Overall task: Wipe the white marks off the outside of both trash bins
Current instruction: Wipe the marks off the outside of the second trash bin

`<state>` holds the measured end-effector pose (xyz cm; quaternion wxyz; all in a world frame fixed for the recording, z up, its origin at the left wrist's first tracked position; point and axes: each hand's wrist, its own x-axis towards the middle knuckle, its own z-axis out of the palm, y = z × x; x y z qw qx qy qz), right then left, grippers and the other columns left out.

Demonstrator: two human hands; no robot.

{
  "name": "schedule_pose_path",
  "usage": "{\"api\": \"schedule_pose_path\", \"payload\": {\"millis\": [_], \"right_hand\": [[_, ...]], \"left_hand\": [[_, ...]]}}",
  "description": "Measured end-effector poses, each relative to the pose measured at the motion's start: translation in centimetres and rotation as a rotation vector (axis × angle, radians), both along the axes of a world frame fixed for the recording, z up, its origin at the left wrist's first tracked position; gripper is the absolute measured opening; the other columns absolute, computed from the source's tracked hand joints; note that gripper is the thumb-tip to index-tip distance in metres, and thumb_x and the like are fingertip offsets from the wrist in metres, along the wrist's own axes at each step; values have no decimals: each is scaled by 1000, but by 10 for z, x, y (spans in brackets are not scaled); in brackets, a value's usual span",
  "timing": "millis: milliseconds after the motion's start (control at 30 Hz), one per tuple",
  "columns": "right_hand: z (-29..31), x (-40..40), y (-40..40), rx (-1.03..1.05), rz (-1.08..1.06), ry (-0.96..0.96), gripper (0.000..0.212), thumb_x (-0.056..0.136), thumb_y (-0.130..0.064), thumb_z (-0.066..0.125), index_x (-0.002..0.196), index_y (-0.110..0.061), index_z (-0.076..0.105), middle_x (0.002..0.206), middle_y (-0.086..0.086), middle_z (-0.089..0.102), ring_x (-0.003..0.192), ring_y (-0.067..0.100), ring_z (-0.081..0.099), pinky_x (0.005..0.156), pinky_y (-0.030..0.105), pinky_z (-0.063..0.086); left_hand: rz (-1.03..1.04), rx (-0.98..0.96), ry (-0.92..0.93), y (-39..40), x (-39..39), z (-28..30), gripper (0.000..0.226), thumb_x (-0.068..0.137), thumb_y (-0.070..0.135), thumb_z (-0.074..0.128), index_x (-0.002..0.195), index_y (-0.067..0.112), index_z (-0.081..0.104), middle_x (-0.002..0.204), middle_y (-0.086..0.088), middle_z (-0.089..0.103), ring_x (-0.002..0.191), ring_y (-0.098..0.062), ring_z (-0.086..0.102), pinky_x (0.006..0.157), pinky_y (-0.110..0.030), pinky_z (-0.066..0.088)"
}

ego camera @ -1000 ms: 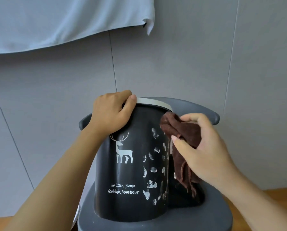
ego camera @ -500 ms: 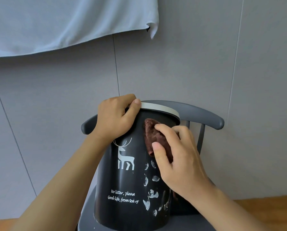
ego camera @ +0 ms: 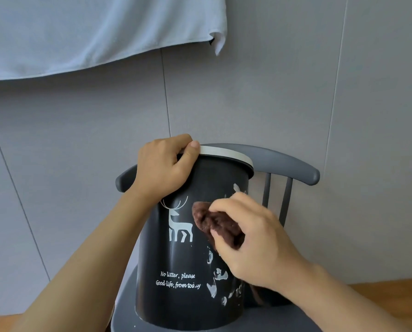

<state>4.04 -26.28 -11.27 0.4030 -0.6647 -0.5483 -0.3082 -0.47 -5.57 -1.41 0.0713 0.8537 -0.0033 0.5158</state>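
The right hand (ego camera: 255,240) clutches a bunched brown cloth (ego camera: 217,224) and presses it against the side of a dark trash bin (ego camera: 176,259); the left hand (ego camera: 163,168) grips the bin's pale rim (ego camera: 226,153), thumb hooked over the edge; white marks (ego camera: 218,275) dot the bin's lower right, beside a printed deer (ego camera: 178,224) and lettering; the bin stands on the seat of a grey chair (ego camera: 293,166), whose backrest curves behind it; a grey panelled wall (ego camera: 272,92) rises beyond, with a pale blue sheet (ego camera: 92,32) hanging at upper left.
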Motion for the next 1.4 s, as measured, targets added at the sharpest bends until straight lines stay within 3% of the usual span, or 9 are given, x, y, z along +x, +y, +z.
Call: {"api": "schedule_pose_path", "payload": {"millis": [233,433,633,767,867,1067,1267,1400], "right_hand": [[32,21,4,205,-166,35,33,88,-28,73,120,-28,69,101,-8,60,92,17,62,77,30,52],[-9,2,-5,71,-72,-52,29,93,-42,70,120,-33,64,95,-7,51,80,15,57,65,33,54],[27,22,-1,211,-191,13,32,89,-33,78,119,-28,72,97,-10,60,85,12,61,75,27,50],[8,2,-3,91,-73,-53,30,90,-28,72,120,-29,69,92,-5,54,77,17,58,66,36,53],[-3,-10,-9,-55,9,-150,32,91,-28,69,123,-30,68,89,-4,52,73,15,53,58,35,52],[32,-7,1,-56,-135,-121,35,92,-22,75,126,-28,74,87,1,49,70,18,48,56,34,51],[5,-33,-16,-429,28,-261,25,85,-32,55,105,-38,70,83,-9,34,69,13,38,51,29,37],[16,-24,-10,-198,-79,-153,28,92,-27,68,118,-35,75,84,-5,45,68,13,47,55,29,46]], "left_hand": [[7,24,-20,-9,0,2,44,94,44,43,59,23,28,48,0,29,49,-17,31,51,-34,26],[31,7,-28,-6,-1,1,44,93,47,41,59,23,27,48,0,28,48,-18,31,52,-34,27],[29,18,-24,-14,1,2,45,95,42,47,58,26,27,48,0,30,50,-20,33,54,-33,25],[50,3,-19,-13,1,1,45,95,43,46,59,24,28,49,-2,31,51,-22,34,54,-34,26],[46,-7,-17,-10,0,1,45,96,44,45,59,24,28,49,-1,31,50,-18,34,55,-33,24],[70,-4,18,-11,2,3,44,96,47,42,60,22,34,50,0,37,52,-17,38,56,-33,23],[69,-32,13,-3,-1,2,44,95,47,42,61,21,33,52,-1,34,53,-19,37,53,-33,23],[88,-26,11,-6,-1,4,44,95,46,42,62,19,33,52,-3,34,56,-25,35,55,-34,23]]}}
